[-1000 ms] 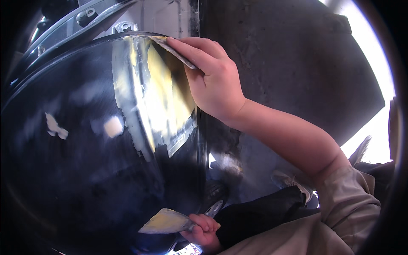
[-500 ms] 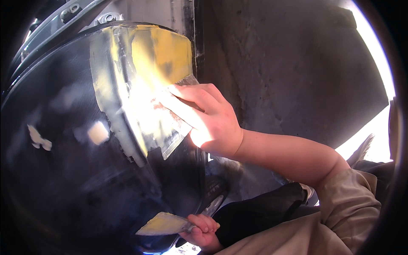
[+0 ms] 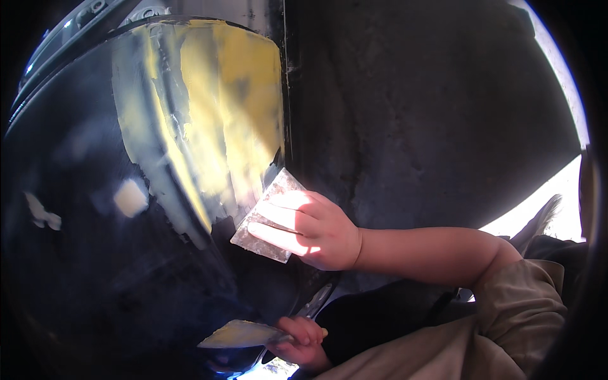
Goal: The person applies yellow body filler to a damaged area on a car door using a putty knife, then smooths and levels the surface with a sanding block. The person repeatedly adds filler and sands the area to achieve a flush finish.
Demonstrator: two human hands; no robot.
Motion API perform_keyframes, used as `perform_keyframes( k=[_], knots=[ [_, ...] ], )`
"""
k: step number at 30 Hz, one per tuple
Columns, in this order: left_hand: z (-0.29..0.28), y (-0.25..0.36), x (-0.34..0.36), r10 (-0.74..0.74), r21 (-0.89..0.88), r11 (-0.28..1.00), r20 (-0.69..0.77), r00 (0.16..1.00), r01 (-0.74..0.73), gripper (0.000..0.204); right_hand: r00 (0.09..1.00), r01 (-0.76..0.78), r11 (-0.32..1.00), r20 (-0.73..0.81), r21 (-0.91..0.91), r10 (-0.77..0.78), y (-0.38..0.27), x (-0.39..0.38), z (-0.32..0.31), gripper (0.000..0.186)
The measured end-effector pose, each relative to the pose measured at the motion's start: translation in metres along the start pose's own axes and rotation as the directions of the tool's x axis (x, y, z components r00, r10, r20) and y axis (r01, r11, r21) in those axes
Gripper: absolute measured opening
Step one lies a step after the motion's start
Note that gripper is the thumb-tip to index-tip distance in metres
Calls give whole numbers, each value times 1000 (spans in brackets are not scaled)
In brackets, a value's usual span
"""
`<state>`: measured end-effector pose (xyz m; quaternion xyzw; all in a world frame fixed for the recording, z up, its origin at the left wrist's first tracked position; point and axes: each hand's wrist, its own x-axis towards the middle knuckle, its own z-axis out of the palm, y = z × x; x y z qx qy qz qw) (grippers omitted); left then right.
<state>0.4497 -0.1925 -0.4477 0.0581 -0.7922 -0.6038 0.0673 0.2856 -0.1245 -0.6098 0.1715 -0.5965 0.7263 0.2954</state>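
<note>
My right hand (image 3: 316, 231) presses its straightened fingers onto a flat rectangular filler spreader (image 3: 263, 248), smeared and sunlit. The spreader is at the lower edge of a yellow, streaky filler patch (image 3: 206, 114) on a dark curved vehicle body panel (image 3: 82, 278). Whether its edge touches the panel I cannot tell. Lower down, my left hand (image 3: 301, 339) is wrapped around the handle of a putty knife (image 3: 237, 334). Yellowish filler coats its wide blade, which points left, apart from the patch.
Two pale spots, one squarish (image 3: 131, 197) and one irregular (image 3: 43, 212), mark the panel at left. A large dark surface (image 3: 430, 107) rises on the right behind a narrow vertical gap. Metal parts with bolts (image 3: 149, 12) show at the top left.
My right hand and the spreader have moved down off the middle of the filler patch, exposing smoother yellow streaks there. The left hand with the putty knife has hardly moved.
</note>
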Motion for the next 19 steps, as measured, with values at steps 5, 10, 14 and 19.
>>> perform_keyframes(
  k=[5,10,14,19],
  knots=[
    [1,-1,21,-57,-55,996,174,983,67,59,993,-116,988,4,98,116,-16,42,-67,43],
    [23,13,19,-214,-31,974,182,960,223,61,906,-406,622,205,669,371,-32,89,-121,34],
    [44,17,28,-366,-41,926,149,919,375,64,944,-322,482,319,815,91,-37,109,-144,38],
    [29,-9,16,-473,-274,807,231,851,523,84,942,-198,515,308,834,-136,-39,120,-152,32]
  ],
)
